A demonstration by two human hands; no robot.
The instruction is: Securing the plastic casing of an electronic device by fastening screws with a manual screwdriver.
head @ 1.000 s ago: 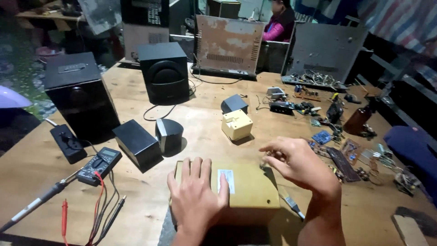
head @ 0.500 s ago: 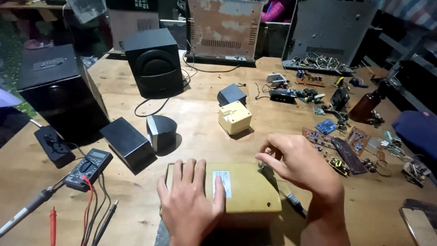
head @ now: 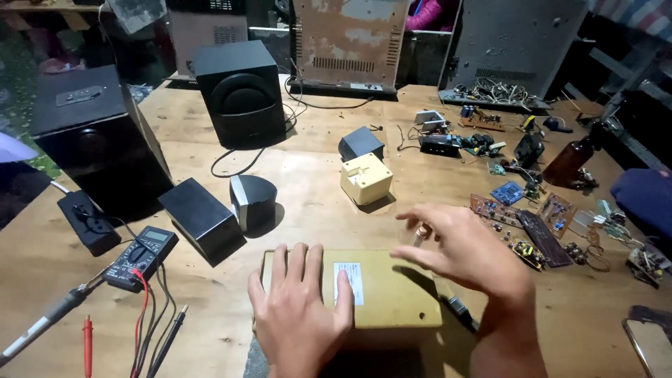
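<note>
Since half a second ago our right hand (head: 465, 255) has lifted a little off the flat tan rectangular box (head: 381, 290) and its fingers have spread; our left hand (head: 301, 308) has stayed flat on the lid.

We work at a wide wooden table (head: 315, 161). Along its far edge stand a rusty metal chassis (head: 350, 42) and a grey metal panel (head: 514, 45). Toward the left edge sits a large black speaker cabinet (head: 98, 143), and a smaller black speaker with a round grille (head: 239, 94) stands nearer the far edge.

The tan box lies at the near edge, in the middle, with a white label (head: 350, 280) on its top. Our left hand rests palm down on its left half, fingers straight and together, gripping nothing. Our right hand hovers over the box's right end, open with fingers fanned; a thin pale object shows at its fingertips, but we cannot tell whether it is pinched.

Behind the box sit a slim black satellite speaker (head: 199, 217), a small curved black and silver speaker (head: 252, 201) and a cream plastic cube (head: 366, 178). Near the left corner lies a black multimeter (head: 140, 257) with red and black probes. Loose circuit boards (head: 521, 224) scatter toward the right edge.
</note>
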